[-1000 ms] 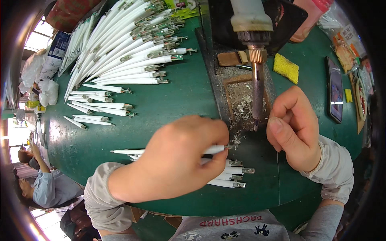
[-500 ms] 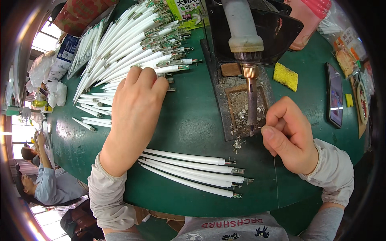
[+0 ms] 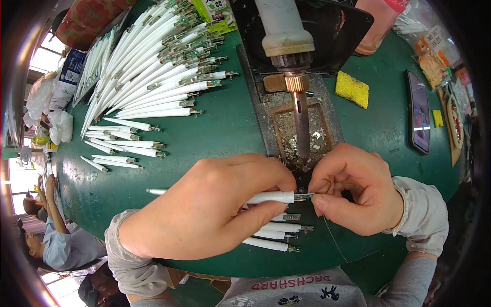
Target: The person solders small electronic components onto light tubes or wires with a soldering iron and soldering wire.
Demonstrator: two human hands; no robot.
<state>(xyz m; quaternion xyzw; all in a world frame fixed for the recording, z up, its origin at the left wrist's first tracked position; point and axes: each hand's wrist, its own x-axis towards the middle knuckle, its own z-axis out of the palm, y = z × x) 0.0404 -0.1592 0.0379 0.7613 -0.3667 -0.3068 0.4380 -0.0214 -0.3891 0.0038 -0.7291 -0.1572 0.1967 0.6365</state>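
Note:
My left hand (image 3: 204, 210) grips a slim white tube (image 3: 273, 197), its thumb and fingers round it just behind a small green circuit board with fine wires at the end. My right hand (image 3: 360, 192) is pinched close to that board, holding a thin solder wire (image 3: 335, 240) that trails down toward the table's front edge. Just above both hands points the tip of a soldering iron (image 3: 300, 112), fixed downward over a grimy tray (image 3: 271, 128) with metal scraps. Several similar tubes (image 3: 268, 244) lie below the left hand, partly hidden by it.
A large fan of white tubes (image 3: 148, 66) covers the back left. A yellow sponge (image 3: 352, 89), a phone (image 3: 419, 112) and a pink container (image 3: 376, 28) are at the right. Two other people sit at the far left, one in a light blue shirt (image 3: 71, 245).
My left hand has come from the tube pile down to the right with one tube, meeting my right hand below the iron tip. The view has shifted slightly.

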